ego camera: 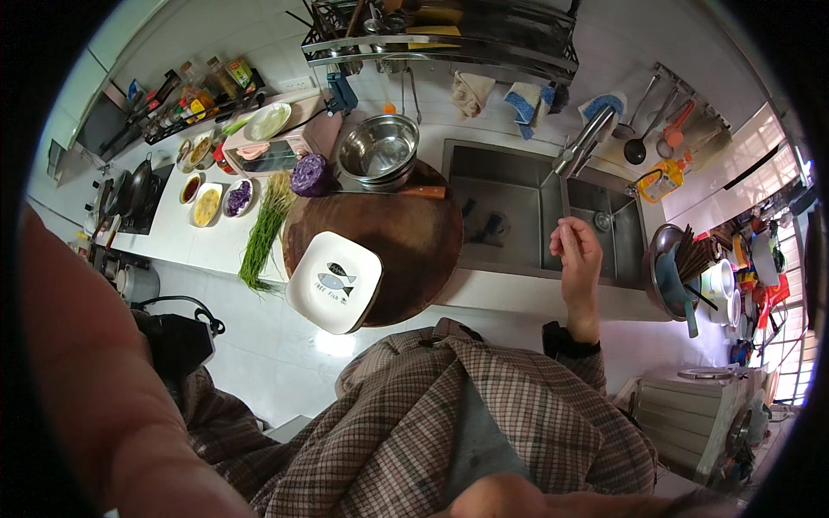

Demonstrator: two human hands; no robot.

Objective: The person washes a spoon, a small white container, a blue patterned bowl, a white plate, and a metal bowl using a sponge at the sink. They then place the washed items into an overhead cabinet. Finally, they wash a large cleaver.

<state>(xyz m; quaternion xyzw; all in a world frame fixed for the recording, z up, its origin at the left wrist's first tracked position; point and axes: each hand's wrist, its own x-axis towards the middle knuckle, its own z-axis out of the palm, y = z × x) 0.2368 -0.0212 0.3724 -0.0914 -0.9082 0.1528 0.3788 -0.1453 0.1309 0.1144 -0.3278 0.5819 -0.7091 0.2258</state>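
Very close to the lens, my left hand point(97, 362) fills the left edge as a blurred shape; its fingertips are out of view. Over the sink's front edge, my right hand point(576, 252) is loosely curled, nothing visible in it. In front of me is a round wooden chopping board point(414, 259). A white square dish with fish drawings point(333, 281) sits at its near left, slightly past the rim. Along its back lies a knife with a wooden handle point(422, 191), beside stacked steel bowls point(379, 149) and a cut purple cabbage point(309, 175).
Green chives point(265, 239) hang over the counter edge. Small dishes of shredded cabbage point(238, 197), yellow food point(207, 204) and dark sauce point(190, 189) stand left of them. Behind is a pink toaster oven point(272, 152). The double sink point(499, 252) has a faucet point(583, 142).
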